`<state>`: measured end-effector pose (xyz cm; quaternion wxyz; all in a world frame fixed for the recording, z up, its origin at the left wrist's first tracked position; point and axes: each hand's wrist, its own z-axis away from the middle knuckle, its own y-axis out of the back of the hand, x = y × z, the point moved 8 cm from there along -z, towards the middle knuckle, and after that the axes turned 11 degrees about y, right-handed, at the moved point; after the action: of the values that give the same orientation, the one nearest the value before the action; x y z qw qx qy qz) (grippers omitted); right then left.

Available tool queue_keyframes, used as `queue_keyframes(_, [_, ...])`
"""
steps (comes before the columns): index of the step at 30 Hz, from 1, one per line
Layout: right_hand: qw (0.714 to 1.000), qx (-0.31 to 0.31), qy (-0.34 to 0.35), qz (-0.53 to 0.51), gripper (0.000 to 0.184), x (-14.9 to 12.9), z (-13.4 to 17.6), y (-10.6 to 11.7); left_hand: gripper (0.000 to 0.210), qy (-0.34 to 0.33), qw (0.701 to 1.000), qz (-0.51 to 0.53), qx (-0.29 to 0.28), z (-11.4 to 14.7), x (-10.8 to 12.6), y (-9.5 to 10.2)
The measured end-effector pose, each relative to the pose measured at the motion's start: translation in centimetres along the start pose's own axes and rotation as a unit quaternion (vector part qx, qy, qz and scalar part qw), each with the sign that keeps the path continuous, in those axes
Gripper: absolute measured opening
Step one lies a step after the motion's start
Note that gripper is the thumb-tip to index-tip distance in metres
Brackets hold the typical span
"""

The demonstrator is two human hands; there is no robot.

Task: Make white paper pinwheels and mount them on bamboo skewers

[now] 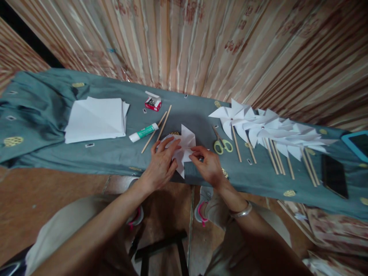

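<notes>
A white folded paper pinwheel (187,136) lies in front of me at the near side of the cloth-covered table. My left hand (161,163) holds its left side, fingers curved over the paper blades. From the right, my right hand (207,164) reaches to the pinwheel's middle with thumb and fingertips pinched together. Something thin and pale shows at those fingertips, too small to make out. Just right of that hand are scissors (219,145) with pale green handles. Two loose wooden sticks (156,129) and a green-and-white glue stick (143,132) lie to the left.
A stack of white paper (94,119) sits on the left, and a small open red box (153,102) of metal pieces stands at the back. Several finished pinwheels (267,128) on sticks overlap at right. Beyond them are a dark phone (334,176) and a blue-edged device (356,145).
</notes>
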<state>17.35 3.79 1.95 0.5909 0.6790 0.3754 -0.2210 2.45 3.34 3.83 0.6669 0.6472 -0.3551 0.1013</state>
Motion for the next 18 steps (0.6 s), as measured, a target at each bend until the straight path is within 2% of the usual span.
queue_keyframes(18, [1.0,0.011,-0.014,0.024,0.018,-0.13,-0.23,-0.09,0.057,-0.016,1.0,-0.012,0.003,-0.19,0.5,-0.33])
